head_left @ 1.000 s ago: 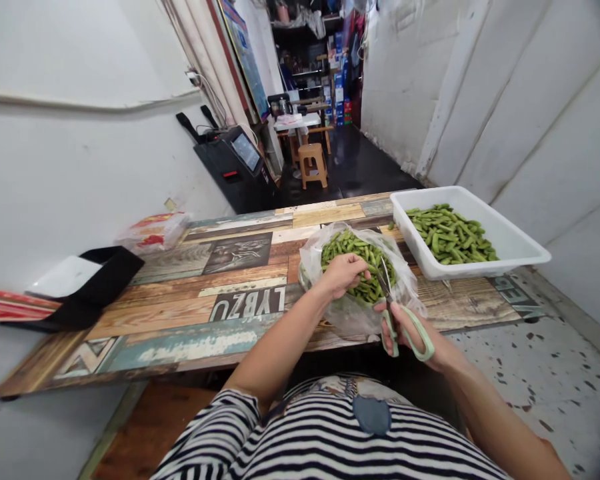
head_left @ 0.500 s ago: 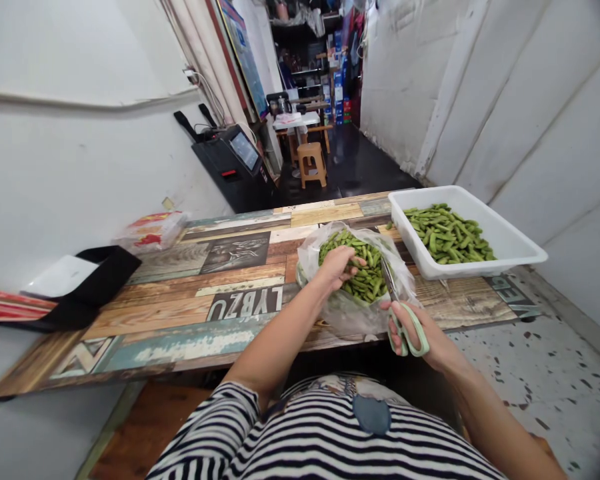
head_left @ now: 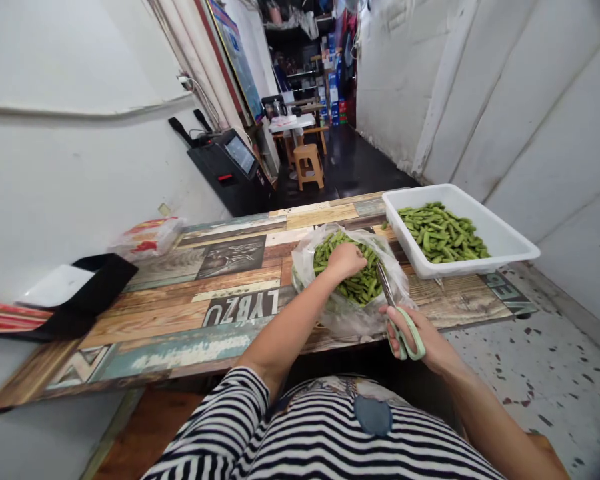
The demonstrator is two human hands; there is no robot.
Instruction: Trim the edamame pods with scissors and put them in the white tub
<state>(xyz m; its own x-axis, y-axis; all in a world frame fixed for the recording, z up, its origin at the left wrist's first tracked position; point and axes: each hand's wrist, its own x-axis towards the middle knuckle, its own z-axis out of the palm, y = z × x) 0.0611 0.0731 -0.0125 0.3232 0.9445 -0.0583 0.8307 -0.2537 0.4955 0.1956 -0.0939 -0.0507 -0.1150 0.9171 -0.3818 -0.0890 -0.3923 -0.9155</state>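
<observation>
A clear plastic bag [head_left: 307,260] full of green bean pods [head_left: 360,290] lies open on the patterned wooden table [head_left: 250,277]. My left hand [head_left: 347,260] is over the pods with its fingers curled together; what they pinch, if anything, is too small to make out. My right hand [head_left: 405,333] holds scissors [head_left: 411,340] with pale green handles, their blades pointing at the right part of the pods. To the right of the bag, a white plastic tub [head_left: 510,248] holds more green pods [head_left: 443,233].
On the table's left are a plastic package [head_left: 147,238] with red print and a black holder [head_left: 97,287]. A black device with a screen [head_left: 240,155] stands beyond the table, near a brown stool [head_left: 309,167].
My left hand has shifted slightly right and forward over the pods, and its fingers have closed in. The view has moved a little. The scissors remain in my right hand.
</observation>
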